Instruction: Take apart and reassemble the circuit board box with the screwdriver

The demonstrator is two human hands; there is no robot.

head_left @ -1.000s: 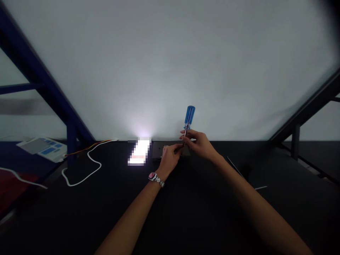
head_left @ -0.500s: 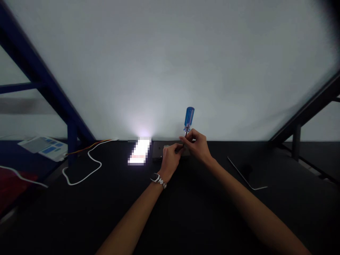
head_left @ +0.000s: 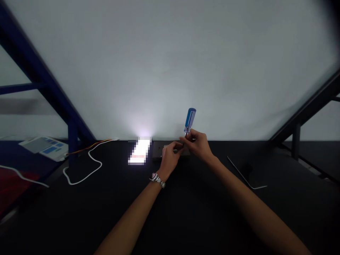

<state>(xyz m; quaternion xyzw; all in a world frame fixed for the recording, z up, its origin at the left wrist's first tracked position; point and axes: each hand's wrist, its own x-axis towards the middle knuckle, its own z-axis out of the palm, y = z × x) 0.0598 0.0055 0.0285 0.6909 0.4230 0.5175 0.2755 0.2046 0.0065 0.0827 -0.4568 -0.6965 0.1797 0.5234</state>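
A screwdriver (head_left: 190,118) with a clear blue handle stands nearly upright, its top leaning slightly right. The fingers of my right hand (head_left: 198,143) are closed round its metal shaft, just below the handle. My left hand (head_left: 171,157), with a watch and a bracelet at the wrist, pinches close to the lower end of the shaft; whatever lies between its fingertips is hidden. Beneath both hands, a flat dark box-like piece (head_left: 157,151) lies by the wall, partly covered by them. The screwdriver's tip cannot be seen.
Left of the dark piece, a bright pixelated panel (head_left: 140,150) lies on the black table (head_left: 170,219). A white cable (head_left: 99,164) curls farther left, near a printed sheet (head_left: 49,148). At right lies a thin bent rod (head_left: 243,177). The wall (head_left: 170,71) rises behind.
The screwdriver's handle has tipped very slightly to the right. Both hands keep nearly the same place and grip; the left wrist has turned a little.
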